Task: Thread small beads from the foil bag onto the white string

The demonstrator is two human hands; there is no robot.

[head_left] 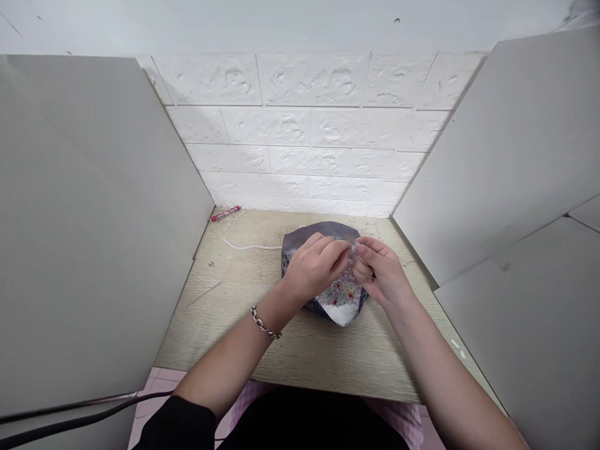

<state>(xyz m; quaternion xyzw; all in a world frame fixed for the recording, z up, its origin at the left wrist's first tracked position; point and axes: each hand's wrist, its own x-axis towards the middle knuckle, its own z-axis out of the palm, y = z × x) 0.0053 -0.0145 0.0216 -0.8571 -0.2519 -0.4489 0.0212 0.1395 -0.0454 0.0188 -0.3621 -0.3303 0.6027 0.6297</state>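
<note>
A dark grey bowl [323, 232] sits on the wooden table [262, 325], holding several small clear, red and white beads [344, 292]. My left hand [314, 265] hovers over the bowl with its fingers pinched together near the rim. My right hand [382, 272] is close beside it, fingertips also pinched, almost meeting the left fingertips above the beads. What the fingertips pinch is too small to make out. A chain bracelet [265, 325] circles my left wrist.
A string of white beads [250, 246] lies on the table left of the bowl. A small red item [225, 214] rests at the back left corner. Grey partition boards [94, 237] wall in both sides, a white brick wall [304, 137] stands behind. A dark cable [70, 422] runs at lower left.
</note>
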